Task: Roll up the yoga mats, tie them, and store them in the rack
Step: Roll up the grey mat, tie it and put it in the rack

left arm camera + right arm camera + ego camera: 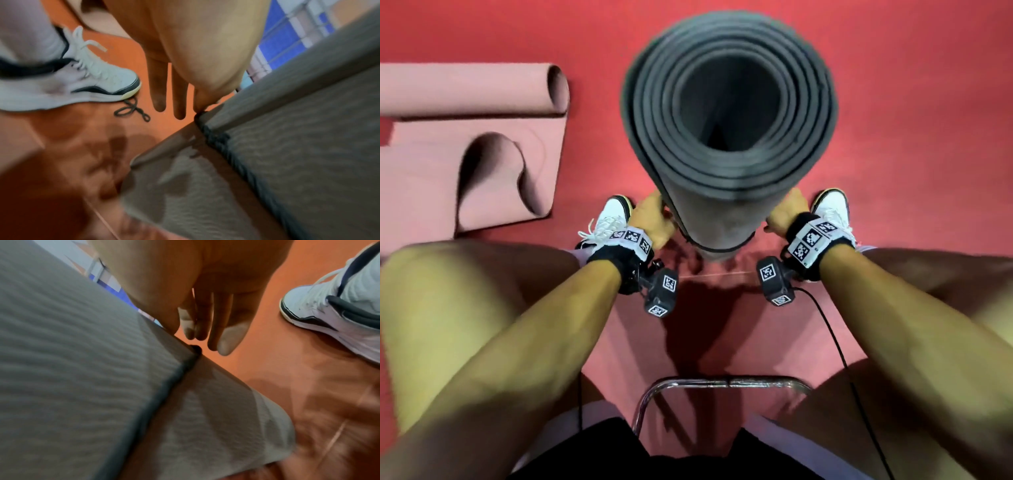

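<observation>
A rolled grey yoga mat (729,102) stands on end on the red floor between my feet. A thin black cord (726,247) runs around its lower part. My left hand (654,219) is at the mat's left side; in the left wrist view its thumb and a finger meet on the cord (222,142) at the mat's (287,146) edge, while two other fingers (158,91) hang straight. My right hand (786,209) is at the mat's right side; its thumb lies against the mat (72,353) and its straight fingers (224,340) hang just above the cord (164,386).
A pink mat (465,144), partly rolled and buckled, lies on the floor at the left. A second loose black cord (131,110) lies by my left shoe (82,81). A chrome stool frame (722,382) is under me. A black cable (835,335) trails from my right wrist.
</observation>
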### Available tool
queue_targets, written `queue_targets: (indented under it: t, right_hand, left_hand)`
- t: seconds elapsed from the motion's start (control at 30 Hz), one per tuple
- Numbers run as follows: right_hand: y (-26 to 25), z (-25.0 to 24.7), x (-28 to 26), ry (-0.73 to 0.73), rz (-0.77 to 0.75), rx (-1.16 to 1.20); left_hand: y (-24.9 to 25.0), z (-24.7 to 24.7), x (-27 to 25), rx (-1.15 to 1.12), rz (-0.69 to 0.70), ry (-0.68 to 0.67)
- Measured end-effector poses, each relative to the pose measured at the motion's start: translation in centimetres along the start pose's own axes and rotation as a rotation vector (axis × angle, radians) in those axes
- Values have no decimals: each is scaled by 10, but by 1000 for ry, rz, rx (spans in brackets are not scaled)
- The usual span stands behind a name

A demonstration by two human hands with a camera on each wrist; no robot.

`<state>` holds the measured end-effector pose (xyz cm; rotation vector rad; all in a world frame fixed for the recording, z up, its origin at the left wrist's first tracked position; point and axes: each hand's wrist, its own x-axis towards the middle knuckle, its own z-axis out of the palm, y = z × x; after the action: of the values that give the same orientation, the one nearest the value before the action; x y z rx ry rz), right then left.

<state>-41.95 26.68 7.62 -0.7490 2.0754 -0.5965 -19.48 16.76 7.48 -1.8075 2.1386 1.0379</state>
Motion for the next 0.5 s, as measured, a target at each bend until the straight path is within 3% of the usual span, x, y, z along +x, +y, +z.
queue_targets:
  t: [0.07,0.17,0.27,0.4,0.5]
  right_hand:
    - [-12,-14,-18,19,-30,14]
    - [-25,-20,-35,66,-55,219]
    - [-37,-16,-51,40,-13,373]
    - [-81,-27,-87,-71,-55,515]
    - [-130,-45,-114,-58,-156,645]
  left_hand:
    - [7,-9,-23,-63,89,-7]
    - [13,-9,-55,-221,246,-111]
    - [12,-11,-77,-453,276,-118]
    - [20,-44,-100,-582,386,149]
    - [38,-87,-109,-780,395,337]
